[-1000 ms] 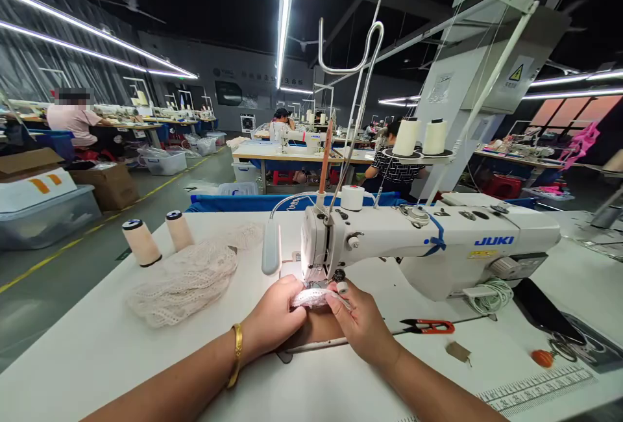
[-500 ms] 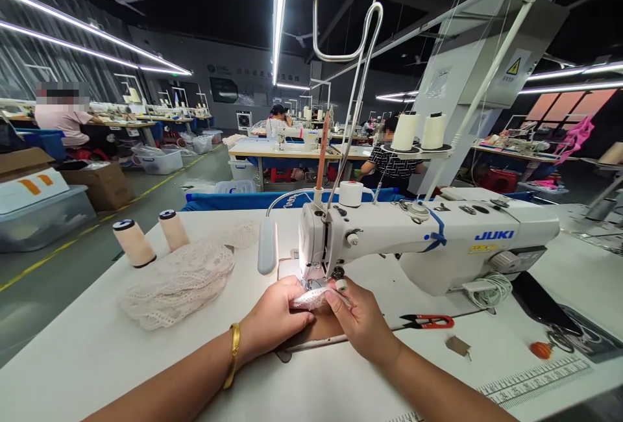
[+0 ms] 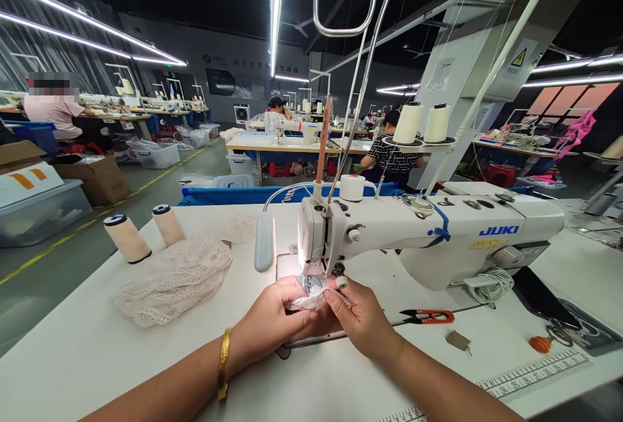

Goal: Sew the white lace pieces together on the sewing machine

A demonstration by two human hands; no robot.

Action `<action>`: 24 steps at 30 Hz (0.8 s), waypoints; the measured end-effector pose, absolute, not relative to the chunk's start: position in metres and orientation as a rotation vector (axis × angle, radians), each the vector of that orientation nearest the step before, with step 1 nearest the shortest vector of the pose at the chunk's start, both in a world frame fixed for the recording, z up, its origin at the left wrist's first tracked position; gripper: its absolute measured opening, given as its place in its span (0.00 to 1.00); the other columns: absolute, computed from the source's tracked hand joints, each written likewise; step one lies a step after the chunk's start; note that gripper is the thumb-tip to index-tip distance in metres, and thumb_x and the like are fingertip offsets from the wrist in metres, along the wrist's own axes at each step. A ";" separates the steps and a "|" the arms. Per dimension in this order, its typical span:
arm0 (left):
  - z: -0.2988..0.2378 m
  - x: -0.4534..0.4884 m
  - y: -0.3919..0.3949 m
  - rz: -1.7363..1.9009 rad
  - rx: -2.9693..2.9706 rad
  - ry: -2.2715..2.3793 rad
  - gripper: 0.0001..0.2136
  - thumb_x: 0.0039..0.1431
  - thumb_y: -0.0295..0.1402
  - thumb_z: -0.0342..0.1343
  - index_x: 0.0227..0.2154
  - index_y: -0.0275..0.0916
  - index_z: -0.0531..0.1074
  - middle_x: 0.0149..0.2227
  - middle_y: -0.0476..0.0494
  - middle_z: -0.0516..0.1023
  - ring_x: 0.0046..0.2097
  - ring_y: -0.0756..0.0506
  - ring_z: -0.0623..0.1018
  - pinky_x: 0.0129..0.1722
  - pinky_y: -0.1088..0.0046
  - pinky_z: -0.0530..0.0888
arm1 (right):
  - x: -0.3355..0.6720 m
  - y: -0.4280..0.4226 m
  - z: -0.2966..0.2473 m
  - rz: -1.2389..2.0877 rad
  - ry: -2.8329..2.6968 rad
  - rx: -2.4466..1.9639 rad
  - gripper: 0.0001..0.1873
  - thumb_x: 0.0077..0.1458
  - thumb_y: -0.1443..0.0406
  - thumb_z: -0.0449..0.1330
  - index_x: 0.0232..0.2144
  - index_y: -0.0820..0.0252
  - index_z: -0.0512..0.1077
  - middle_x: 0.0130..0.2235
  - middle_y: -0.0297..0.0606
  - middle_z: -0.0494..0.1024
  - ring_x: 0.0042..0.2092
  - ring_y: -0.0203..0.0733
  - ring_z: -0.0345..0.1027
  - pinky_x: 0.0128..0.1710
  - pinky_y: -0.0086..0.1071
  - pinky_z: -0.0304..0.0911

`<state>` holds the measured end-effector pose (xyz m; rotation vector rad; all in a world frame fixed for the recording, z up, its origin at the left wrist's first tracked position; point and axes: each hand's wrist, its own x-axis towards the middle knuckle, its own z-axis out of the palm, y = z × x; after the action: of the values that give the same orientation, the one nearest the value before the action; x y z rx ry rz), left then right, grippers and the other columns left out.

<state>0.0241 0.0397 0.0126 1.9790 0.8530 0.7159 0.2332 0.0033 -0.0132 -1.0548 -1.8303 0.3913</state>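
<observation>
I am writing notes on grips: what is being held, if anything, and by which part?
A white lace piece: the left hand holds its visible left side, the right hand its visible right side.

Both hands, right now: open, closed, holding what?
Left hand: closed on the narrow white lace strip.
Right hand: closed, thumb on the same strip.

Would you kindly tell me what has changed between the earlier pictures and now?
The left hand has eased slightly leftward and toward the person, and the lace strip has changed shape. Nothing was picked up or let go: the right hand, like the left, keeps hold of the strip. The lace pile and red-handled snips stayed put.
</observation>
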 end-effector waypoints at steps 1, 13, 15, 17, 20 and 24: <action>0.014 0.023 0.039 0.709 2.025 0.844 0.17 0.62 0.42 0.58 0.21 0.39 0.65 0.33 0.47 0.74 0.39 0.44 0.74 0.40 0.70 0.71 | 0.234 0.003 -0.013 0.391 -1.844 -1.049 0.17 0.74 0.59 0.51 0.31 0.54 0.68 0.29 0.32 0.73 0.31 0.39 0.67 0.33 0.30 0.63; 0.000 0.009 0.015 0.703 2.752 0.633 0.12 0.69 0.23 0.52 0.35 0.43 0.79 0.37 0.50 0.84 0.38 0.44 0.78 0.43 0.64 0.68 | 0.252 -0.008 -0.003 -0.007 -2.470 -0.809 0.15 0.76 0.62 0.50 0.34 0.55 0.68 0.31 0.35 0.76 0.34 0.42 0.64 0.39 0.37 0.60; 0.001 0.010 0.014 0.712 2.775 0.620 0.12 0.70 0.24 0.52 0.35 0.43 0.79 0.36 0.49 0.84 0.37 0.44 0.78 0.43 0.64 0.68 | 0.252 -0.009 -0.001 0.003 -2.476 -0.828 0.15 0.76 0.62 0.50 0.34 0.55 0.68 0.31 0.34 0.76 0.34 0.42 0.64 0.39 0.36 0.60; 0.003 0.010 0.015 0.723 2.778 0.618 0.12 0.70 0.24 0.52 0.36 0.43 0.79 0.36 0.49 0.84 0.37 0.44 0.78 0.42 0.64 0.68 | 0.252 -0.009 -0.001 0.020 -2.475 -0.843 0.15 0.76 0.62 0.50 0.34 0.54 0.68 0.31 0.34 0.76 0.34 0.42 0.64 0.38 0.36 0.60; 0.002 0.010 0.017 0.734 2.783 0.633 0.12 0.70 0.25 0.52 0.37 0.43 0.80 0.36 0.49 0.84 0.36 0.44 0.78 0.42 0.63 0.68 | 0.252 -0.008 -0.002 0.016 -2.463 -0.853 0.15 0.76 0.62 0.50 0.34 0.55 0.68 0.30 0.33 0.76 0.33 0.41 0.65 0.37 0.36 0.59; -0.001 0.012 0.019 0.743 2.811 0.681 0.12 0.69 0.24 0.52 0.34 0.43 0.79 0.36 0.48 0.84 0.36 0.44 0.79 0.41 0.64 0.69 | 0.252 -0.006 -0.004 0.009 -2.436 -0.876 0.16 0.77 0.62 0.50 0.34 0.55 0.68 0.30 0.33 0.75 0.33 0.41 0.66 0.36 0.36 0.58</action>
<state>0.0117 0.0187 -0.0009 2.8113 0.6814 0.7427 0.2518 -0.0059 -0.0040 -0.8755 -2.4364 0.0093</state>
